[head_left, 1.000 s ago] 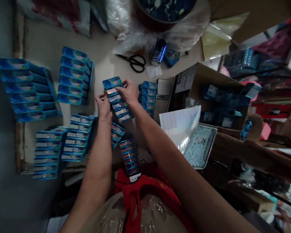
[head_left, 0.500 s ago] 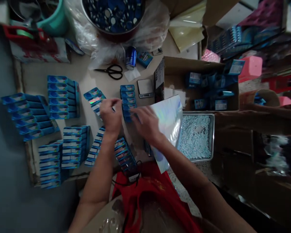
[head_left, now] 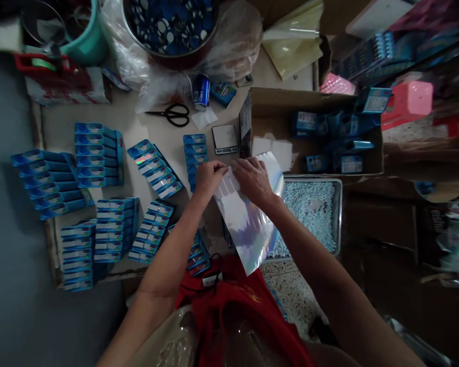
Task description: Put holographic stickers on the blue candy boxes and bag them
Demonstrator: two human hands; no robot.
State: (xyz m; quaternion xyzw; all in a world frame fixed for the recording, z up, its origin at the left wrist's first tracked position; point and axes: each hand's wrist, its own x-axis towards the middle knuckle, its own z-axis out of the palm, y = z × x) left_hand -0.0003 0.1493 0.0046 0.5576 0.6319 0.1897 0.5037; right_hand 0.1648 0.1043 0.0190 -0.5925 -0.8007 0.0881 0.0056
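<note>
Head view: glossy, rainbow-tinged silver sheet (head_left: 248, 224), left fingers (head_left: 217, 165) pressed together at its edge, right fingers (head_left: 248, 165) gripping it.

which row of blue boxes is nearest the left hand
The row of blue boxes beside the small scale; its near end appears right beside the left hand, while the other rows sit farther off.

I hold a thin, glossy, silver-white holographic sheet (head_left: 248, 224) slanted before me, slightly to my right, its lower corner pointing toward me. It bows along the right side, shimmering faintly lilac. Narrow pale rectangular labels (head_left: 226, 186) line its upper left part.
</note>
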